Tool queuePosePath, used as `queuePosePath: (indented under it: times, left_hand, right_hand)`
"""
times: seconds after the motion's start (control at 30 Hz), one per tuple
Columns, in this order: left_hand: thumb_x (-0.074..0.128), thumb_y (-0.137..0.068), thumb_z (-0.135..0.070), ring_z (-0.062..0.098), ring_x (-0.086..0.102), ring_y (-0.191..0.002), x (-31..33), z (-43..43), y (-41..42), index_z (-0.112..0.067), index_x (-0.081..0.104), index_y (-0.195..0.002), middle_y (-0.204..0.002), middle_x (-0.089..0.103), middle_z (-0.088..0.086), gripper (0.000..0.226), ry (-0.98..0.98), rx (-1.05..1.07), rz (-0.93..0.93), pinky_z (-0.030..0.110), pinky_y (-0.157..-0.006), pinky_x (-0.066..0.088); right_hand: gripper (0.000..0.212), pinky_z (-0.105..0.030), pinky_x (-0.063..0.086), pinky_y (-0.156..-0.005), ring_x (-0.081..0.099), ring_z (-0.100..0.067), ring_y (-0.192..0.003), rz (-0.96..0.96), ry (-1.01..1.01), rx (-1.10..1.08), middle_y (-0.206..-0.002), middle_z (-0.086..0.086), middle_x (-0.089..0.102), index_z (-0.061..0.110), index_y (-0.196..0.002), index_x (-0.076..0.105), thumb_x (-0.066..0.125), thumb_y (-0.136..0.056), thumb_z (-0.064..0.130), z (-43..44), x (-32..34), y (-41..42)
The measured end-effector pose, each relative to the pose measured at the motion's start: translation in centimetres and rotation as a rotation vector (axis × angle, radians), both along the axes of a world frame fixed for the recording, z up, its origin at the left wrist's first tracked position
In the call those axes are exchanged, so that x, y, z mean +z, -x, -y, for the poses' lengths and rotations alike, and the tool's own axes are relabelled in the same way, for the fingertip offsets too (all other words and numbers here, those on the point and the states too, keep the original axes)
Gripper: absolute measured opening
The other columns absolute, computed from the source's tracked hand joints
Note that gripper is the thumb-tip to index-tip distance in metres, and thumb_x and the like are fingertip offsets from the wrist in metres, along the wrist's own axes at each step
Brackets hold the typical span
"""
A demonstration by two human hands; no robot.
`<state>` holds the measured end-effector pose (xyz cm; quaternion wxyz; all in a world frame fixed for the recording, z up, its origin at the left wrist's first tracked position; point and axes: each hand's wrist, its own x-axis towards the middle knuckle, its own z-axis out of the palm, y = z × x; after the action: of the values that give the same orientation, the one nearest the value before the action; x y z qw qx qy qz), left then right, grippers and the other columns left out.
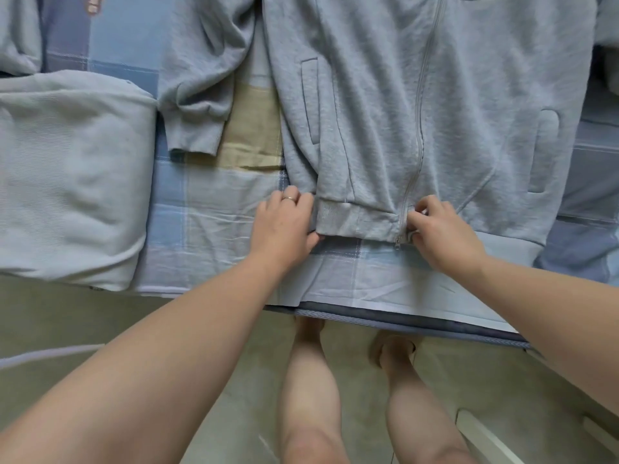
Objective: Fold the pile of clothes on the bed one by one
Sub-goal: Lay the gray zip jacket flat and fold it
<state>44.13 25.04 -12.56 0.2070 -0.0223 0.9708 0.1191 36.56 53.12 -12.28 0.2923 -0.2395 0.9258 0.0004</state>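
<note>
- Both hands pinch the hoodie (385, 95) hem (351, 218) on the bed (207, 212): left hand (284, 226) at its corner, right hand (442, 229) by the zip (417, 135).
- Risk: uneven tugging would likely skew the front, creasing it.

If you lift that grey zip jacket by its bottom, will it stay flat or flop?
Probably flop: the grey zip jacket lies creased and bunches where the left hand and right hand pinch its hem. It looks thick, so likely a bit heavy.

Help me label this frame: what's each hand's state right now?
Left hand: grips the grey jacket at its hem corner.
Right hand: pinches the hem at the zipper.
</note>
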Motion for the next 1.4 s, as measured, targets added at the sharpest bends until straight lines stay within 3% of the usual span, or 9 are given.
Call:
queuePosePath:
  times: [0.1, 0.23, 0.33, 0.67, 0.77, 0.93, 1.13, 1.27, 1.4]
  left_hand:
    - [0.078, -0.075, -0.043, 0.032, 0.053, -0.1, -1.1, -0.9, 1.1, -0.014, 0.052, -0.11, -0.115, 0.055, 0.008, 0.052, 0.06, -0.042, 0.032, 0.041, -0.081, 0.039]
    - [0.076, -0.069, -0.015, 0.033, 0.057, -0.079, -2.2, -0.4, 0.7, -0.012, 0.06, -0.094, -0.088, 0.063, 0.007, 0.029, 0.048, -0.068, -0.04, 0.038, -0.068, 0.039]
    - [0.067, -0.083, -0.011, 0.034, 0.056, -0.079, -2.2, 0.4, -0.2, -0.012, 0.06, -0.095, -0.085, 0.067, 0.008, 0.013, -0.063, -0.087, -0.09, 0.039, -0.069, 0.034]
    - [0.042, -0.099, -0.023, 0.039, 0.053, -0.113, -0.5, 4.4, -3.2, -0.02, 0.047, -0.094, -0.113, 0.065, 0.017, 0.007, -0.045, 0.535, 0.331, 0.045, -0.091, 0.042]
    - [0.056, -0.09, -0.029, 0.037, 0.05, -0.115, 0.6, 3.5, -2.6, -0.014, 0.05, -0.111, -0.122, 0.056, 0.014, 0.026, -0.022, 0.403, 0.199, 0.045, -0.092, 0.04]
    - [0.076, -0.07, -0.054, 0.031, 0.049, -0.108, 0.6, 2.4, -3.0, -0.015, 0.047, -0.119, -0.127, 0.049, 0.01, 0.069, 0.145, 0.057, -0.008, 0.044, -0.084, 0.04]
    - [0.069, -0.075, -0.009, 0.034, 0.053, -0.078, -0.3, 3.7, -2.0, -0.014, 0.058, -0.095, -0.09, 0.059, 0.01, 0.023, -0.001, -0.006, -0.285, 0.039, -0.062, 0.034]
    - [0.07, -0.082, -0.005, 0.036, 0.056, -0.074, 0.0, 6.2, -3.2, -0.012, 0.053, -0.085, -0.076, 0.064, 0.012, 0.019, -0.053, 0.011, -0.11, 0.04, -0.062, 0.036]
    - [0.052, -0.099, -0.03, 0.04, 0.061, -0.102, 1.0, 8.2, -3.5, -0.017, 0.059, -0.102, -0.103, 0.07, 0.017, 0.015, 0.11, 0.247, 0.271, 0.041, -0.077, 0.035]
  right_hand:
    - [0.012, -0.038, 0.041, -0.064, 0.046, -0.036, -0.105, 0.022, -0.051, -0.03, -0.124, -0.013, 0.046, 0.006, -0.1, 0.061, 0.059, -0.09, 0.012, 0.7, 0.3, -0.1]
    - [0.014, -0.037, 0.041, -0.066, 0.047, -0.035, -0.105, 0.033, -0.089, -0.075, -0.123, -0.011, 0.044, 0.01, -0.1, 0.06, 0.057, -0.089, 0.019, 1.5, 0.0, -0.2]
    - [0.014, -0.035, 0.038, -0.064, 0.047, -0.034, -0.105, 0.029, -0.11, -0.096, -0.122, -0.01, 0.044, 0.011, -0.098, 0.059, 0.058, -0.089, 0.021, 1.7, 0.1, -0.2]
    - [0.023, -0.041, 0.037, -0.083, 0.046, -0.036, -0.108, 0.055, -0.18, -0.092, -0.121, -0.012, 0.044, 0.012, -0.106, 0.055, 0.06, -0.086, 0.022, 3.0, 1.5, -0.2]
    - [0.038, -0.045, 0.04, -0.087, 0.046, -0.036, -0.11, -0.032, -0.072, -0.043, -0.124, -0.011, 0.045, 0.013, -0.116, 0.053, 0.064, -0.079, 0.016, 3.8, 2.0, -1.0]
    - [0.07, -0.047, 0.043, -0.093, 0.038, -0.033, -0.126, 0.103, -0.121, 0.032, -0.142, -0.008, 0.033, 0.025, -0.14, 0.039, 0.07, -0.078, 0.023, 5.0, 1.5, -2.5]
    - [0.069, -0.048, 0.04, -0.096, 0.039, -0.033, -0.127, 0.091, -0.123, -0.032, -0.142, -0.008, 0.035, 0.026, -0.142, 0.04, 0.07, -0.08, 0.023, 5.7, 1.3, -2.4]
    - [0.066, -0.046, 0.039, -0.098, 0.037, -0.031, -0.13, 0.124, -0.139, -0.037, -0.144, -0.006, 0.034, 0.025, -0.141, 0.04, 0.069, -0.083, 0.025, 5.9, 1.8, -2.2]
    - [0.06, -0.045, 0.038, -0.097, 0.038, -0.03, -0.13, 0.164, -0.147, -0.002, -0.145, -0.004, 0.034, 0.025, -0.139, 0.042, 0.067, -0.085, 0.021, 5.9, 2.2, -1.9]
